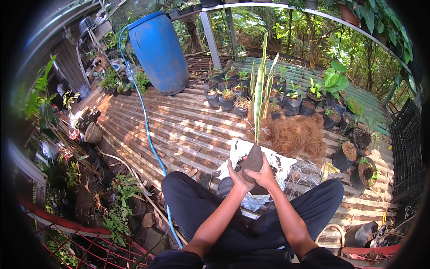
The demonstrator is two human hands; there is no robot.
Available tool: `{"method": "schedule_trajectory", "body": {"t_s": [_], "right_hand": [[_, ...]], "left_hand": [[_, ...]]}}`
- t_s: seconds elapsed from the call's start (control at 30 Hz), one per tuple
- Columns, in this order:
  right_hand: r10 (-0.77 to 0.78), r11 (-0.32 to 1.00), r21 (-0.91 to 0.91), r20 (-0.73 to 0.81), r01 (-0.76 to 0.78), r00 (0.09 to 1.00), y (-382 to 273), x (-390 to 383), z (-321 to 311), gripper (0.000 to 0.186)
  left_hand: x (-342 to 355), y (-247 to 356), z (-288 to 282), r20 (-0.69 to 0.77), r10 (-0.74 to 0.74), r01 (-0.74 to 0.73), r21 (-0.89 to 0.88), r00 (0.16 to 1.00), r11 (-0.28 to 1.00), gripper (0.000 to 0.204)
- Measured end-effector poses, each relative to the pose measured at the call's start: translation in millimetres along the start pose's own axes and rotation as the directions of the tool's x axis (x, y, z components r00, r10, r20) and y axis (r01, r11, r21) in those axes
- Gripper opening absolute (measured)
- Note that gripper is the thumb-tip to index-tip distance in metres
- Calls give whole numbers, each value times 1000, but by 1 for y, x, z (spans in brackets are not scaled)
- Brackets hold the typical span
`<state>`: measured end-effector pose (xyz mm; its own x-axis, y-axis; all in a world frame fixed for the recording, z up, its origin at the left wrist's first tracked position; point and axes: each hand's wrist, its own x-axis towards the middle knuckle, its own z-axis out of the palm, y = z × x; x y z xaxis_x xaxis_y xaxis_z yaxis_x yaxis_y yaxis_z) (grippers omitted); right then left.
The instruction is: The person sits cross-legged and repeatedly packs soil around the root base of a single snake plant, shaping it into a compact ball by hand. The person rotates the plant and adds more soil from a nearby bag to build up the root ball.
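Between my two hands stands a snake plant (258,101), its tall variegated leaf rising out of a dark, cone-shaped soil ball (253,162). My left hand (239,175) cups the soil from the left, and my right hand (263,174) presses it from the right with the thumb across its front. Under the hands lies a white plastic sack (282,162) smeared with soil. Loose dark soil (260,190) shows below my wrists. A round dark pot or lid (225,185) sits by my left wrist. Brown coconut fibre (299,136) is heaped just beyond the sack.
Potted seedlings (227,99) line the far side of the corrugated sheet floor (188,130). A blue barrel (159,54) stands far left, with a blue hose (150,139) running toward me. Clear plastic (304,175) lies right of the sack. A black crate (406,150) leans at the right.
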<state>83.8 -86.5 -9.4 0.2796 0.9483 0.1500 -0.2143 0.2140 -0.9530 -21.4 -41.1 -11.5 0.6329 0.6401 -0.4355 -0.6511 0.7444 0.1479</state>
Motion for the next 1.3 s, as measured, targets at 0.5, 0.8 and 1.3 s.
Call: {"method": "schedule_trajectory", "body": {"t_s": [0.5, 0.8, 1.3], "right_hand": [[8, 974, -229, 31, -1, 999, 8, 0, -10, 89], [51, 991, -124, 78, -41, 996, -8, 2, -19, 92], [84, 992, -91, -20, -85, 996, -17, -2, -5, 71]], "left_hand": [[5, 9, -9, 102, -81, 73, 82, 992, 994, 90], [6, 13, -4, 160, -199, 180, 124, 967, 976, 80], [0, -10, -2, 21, -129, 123, 193, 991, 973, 97]]}}
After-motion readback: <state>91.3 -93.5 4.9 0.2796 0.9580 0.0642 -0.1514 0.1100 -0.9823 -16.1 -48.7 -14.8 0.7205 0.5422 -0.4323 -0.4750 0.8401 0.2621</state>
